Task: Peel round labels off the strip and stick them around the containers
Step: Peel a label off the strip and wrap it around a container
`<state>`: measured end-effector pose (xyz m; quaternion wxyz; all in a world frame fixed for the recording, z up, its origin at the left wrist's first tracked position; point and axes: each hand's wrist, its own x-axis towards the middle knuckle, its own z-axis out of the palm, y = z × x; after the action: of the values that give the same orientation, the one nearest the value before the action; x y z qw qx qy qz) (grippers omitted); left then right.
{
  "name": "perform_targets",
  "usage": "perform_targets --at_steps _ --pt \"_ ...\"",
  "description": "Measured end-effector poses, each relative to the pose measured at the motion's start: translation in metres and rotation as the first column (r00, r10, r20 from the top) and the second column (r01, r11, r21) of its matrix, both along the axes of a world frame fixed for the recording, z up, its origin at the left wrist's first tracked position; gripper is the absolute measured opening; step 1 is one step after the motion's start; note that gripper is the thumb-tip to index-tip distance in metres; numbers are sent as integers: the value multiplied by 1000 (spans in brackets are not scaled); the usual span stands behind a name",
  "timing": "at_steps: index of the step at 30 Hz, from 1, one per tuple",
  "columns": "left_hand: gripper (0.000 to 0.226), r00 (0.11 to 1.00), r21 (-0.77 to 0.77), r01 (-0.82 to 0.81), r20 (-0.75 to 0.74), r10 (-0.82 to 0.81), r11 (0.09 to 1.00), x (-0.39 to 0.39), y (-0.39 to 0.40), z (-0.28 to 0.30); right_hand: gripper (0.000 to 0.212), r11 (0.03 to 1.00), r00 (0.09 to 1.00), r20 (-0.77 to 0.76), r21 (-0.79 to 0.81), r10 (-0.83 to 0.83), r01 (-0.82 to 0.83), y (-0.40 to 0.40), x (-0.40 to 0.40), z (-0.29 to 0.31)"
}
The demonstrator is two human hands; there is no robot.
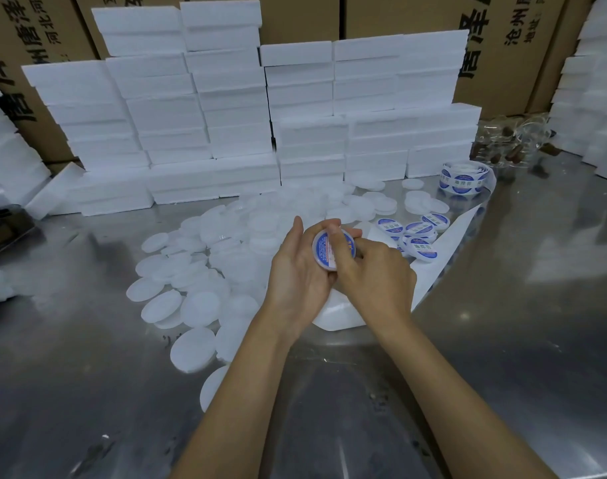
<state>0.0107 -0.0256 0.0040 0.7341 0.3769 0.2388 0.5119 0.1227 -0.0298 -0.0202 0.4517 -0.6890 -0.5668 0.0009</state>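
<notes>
My left hand [296, 271] cradles a round white container [324, 248] that wears a blue and white label, with the fingers curled behind its rim. My right hand [371, 271] lies over the container's right side and its thumb presses on the label face. A pile of unlabelled round white containers [205, 271] spreads over the metal table [87, 375] to the left. Several labelled containers [416, 233] lie to the right. The label roll [464, 178] stands at the back right, and its white backing strip [447, 250] trails down toward my hands.
Stacks of white foam boxes [246, 115] form a wall at the back, with brown cartons [523, 46] behind them. More foam boxes [592, 98] stand at the far right, beside clear plastic bits with brown pieces [516, 143].
</notes>
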Motion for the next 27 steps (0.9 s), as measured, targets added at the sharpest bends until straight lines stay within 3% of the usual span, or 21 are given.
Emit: perform_targets --at_steps 7,15,19,22,24,27 --pt "55 1000 -28 -10 24 10 1000 2 0 0 64 997 996 -64 -42 58 -60 0 2 3" --pt "56 1000 7 20 1 -20 1000 3 -3 3 73 999 999 49 -43 0 2 -2 0 0" --pt "58 1000 8 22 -2 -22 1000 2 -3 2 68 999 999 -14 -21 50 -51 0 2 0" --pt "44 1000 18 28 -9 -28 999 2 -2 1 66 996 993 -88 -27 85 -88 2 3 -2" --pt "28 988 88 -35 -146 47 996 4 0 -2 65 992 977 -185 -46 108 -119 4 3 -2" --pt "28 859 302 -122 -446 253 945 5 1 -9 65 978 912 -374 -47 172 -204 7 8 0"
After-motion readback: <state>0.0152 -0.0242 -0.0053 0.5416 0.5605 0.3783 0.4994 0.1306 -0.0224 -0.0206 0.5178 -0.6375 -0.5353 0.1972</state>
